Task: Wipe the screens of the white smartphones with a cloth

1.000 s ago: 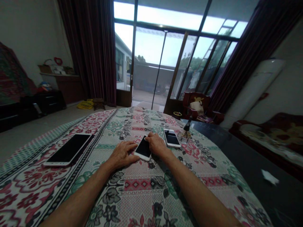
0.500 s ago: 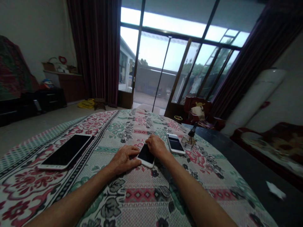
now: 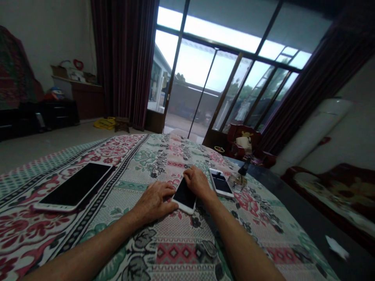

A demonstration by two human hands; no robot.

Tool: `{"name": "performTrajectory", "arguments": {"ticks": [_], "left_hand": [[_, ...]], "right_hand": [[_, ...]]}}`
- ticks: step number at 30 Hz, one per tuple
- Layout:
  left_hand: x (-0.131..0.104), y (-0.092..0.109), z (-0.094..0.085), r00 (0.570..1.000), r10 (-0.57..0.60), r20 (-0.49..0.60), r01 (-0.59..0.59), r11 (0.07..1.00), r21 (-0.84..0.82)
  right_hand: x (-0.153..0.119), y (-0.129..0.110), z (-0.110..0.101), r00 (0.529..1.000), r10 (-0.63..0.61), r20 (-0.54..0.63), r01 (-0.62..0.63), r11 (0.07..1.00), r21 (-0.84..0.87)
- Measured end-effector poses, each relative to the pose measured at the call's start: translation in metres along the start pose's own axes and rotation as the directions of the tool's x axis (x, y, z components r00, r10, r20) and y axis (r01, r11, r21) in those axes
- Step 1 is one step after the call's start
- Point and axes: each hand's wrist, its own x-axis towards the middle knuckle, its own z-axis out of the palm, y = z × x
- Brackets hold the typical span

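Note:
A white smartphone [image 3: 185, 197] with a dark screen lies face up on the patterned tablecloth, between my two hands. My left hand [image 3: 154, 199] rests on the cloth, thumb and fingers apart, its tips touching the phone's left edge. Curled over the upper right part of that phone is my right hand [image 3: 197, 181], its fingers closed at the top edge; the palm side is hidden. Just right of it lies a second white smartphone [image 3: 222, 182]. A larger white-framed device with a black screen [image 3: 76, 185], like a big phone or small tablet, lies farther left.
The floral tablecloth [image 3: 172, 234] covers the table. A small glass-like item with a black upright top [image 3: 241, 173] stands beyond the second phone. White crumpled paper [image 3: 336, 248] lies on the dark surface at right. A wooden chair [image 3: 244, 142] stands near the glass doors.
The view has shifted slightly, so the table things sit a little differently in the picture. Both hands stay at the same middle phone, with no clear change of grip.

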Motion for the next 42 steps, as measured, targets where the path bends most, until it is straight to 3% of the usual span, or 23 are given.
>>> {"name": "performTrajectory", "arguments": {"ticks": [10, 19, 24, 29, 37, 42], "left_hand": [[0.002, 0.001, 0.000, 1.000, -0.011, 0.020, 0.011, 1.000, 0.002], [0.002, 0.004, -0.003, 0.999, 0.001, 0.043, -0.002, 1.000, 0.026], [0.002, 0.007, -0.005, 0.999, -0.011, 0.048, 0.009, 0.999, 0.032], [0.002, 0.007, -0.005, 0.999, -0.011, 0.042, 0.010, 0.999, 0.039], [0.002, 0.004, -0.002, 1.000, -0.015, 0.026, 0.014, 0.999, 0.035], [0.002, 0.006, -0.004, 0.999, -0.009, 0.033, 0.009, 1.000, 0.020]], "right_hand": [[-0.002, -0.006, -0.008, 0.997, -0.015, 0.071, 0.021, 0.996, -0.089], [-0.016, -0.029, -0.030, 0.981, -0.089, 0.173, 0.103, 0.992, -0.075], [-0.009, -0.023, -0.025, 0.988, -0.031, 0.151, 0.047, 0.994, -0.100], [-0.006, -0.015, -0.022, 0.987, -0.081, 0.137, 0.098, 0.988, -0.116], [-0.015, -0.035, -0.041, 0.956, -0.138, 0.258, 0.173, 0.978, -0.116], [-0.013, -0.033, -0.039, 0.964, -0.088, 0.252, 0.114, 0.989, -0.090]]}}
